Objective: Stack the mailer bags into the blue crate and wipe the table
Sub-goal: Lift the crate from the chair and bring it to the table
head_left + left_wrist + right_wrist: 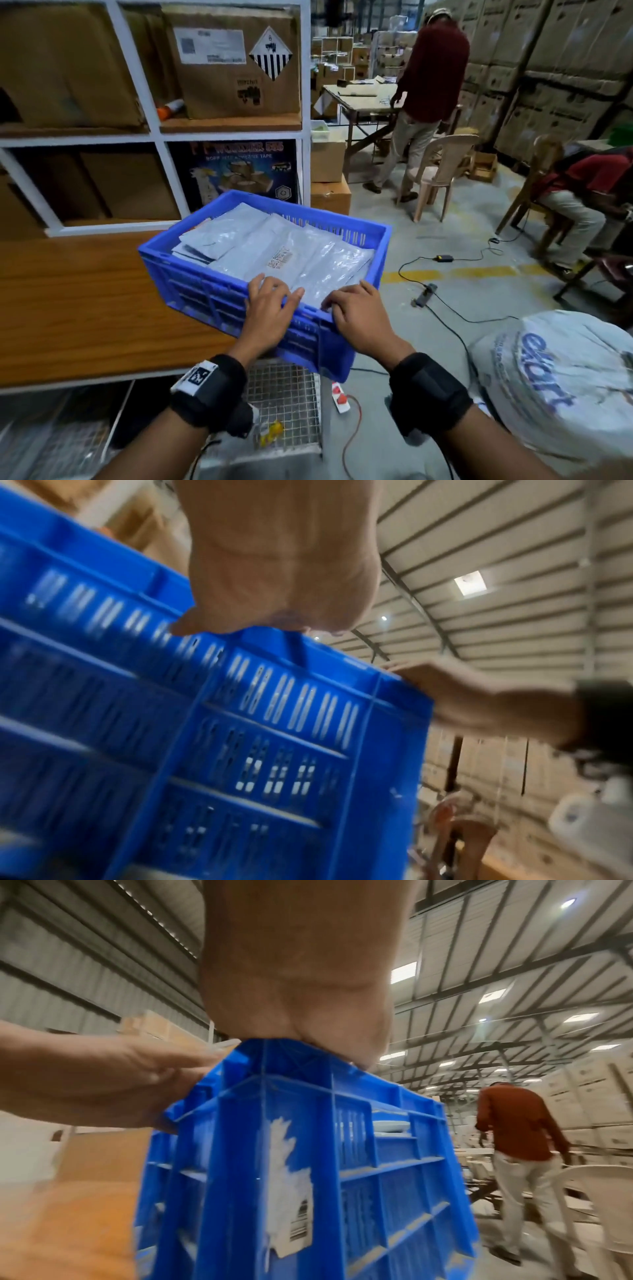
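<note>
A blue crate [205, 291] sits at the right end of the wooden table [85, 301], its near right corner hanging past the table's edge. Grey-white mailer bags [274, 246] fill it in flat layers. My left hand [270, 305] grips the near rim, fingers over it onto the top bag. My right hand [359, 315] grips the same rim close to the right corner. From the left wrist, my left hand [274, 574] lies on the rim of the crate [240, 750], thumb on the outer wall. From the right wrist, my right hand [301, 988] sits on the crate [342, 1177] corner.
White shelving with cardboard boxes [236, 68] backs the table. A large white sack [555, 383] lies on the floor at lower right. Cables and a power strip [424, 294] cross the floor. A plastic chair [442, 164], a standing person [431, 75] and a seated person [582, 192] are beyond.
</note>
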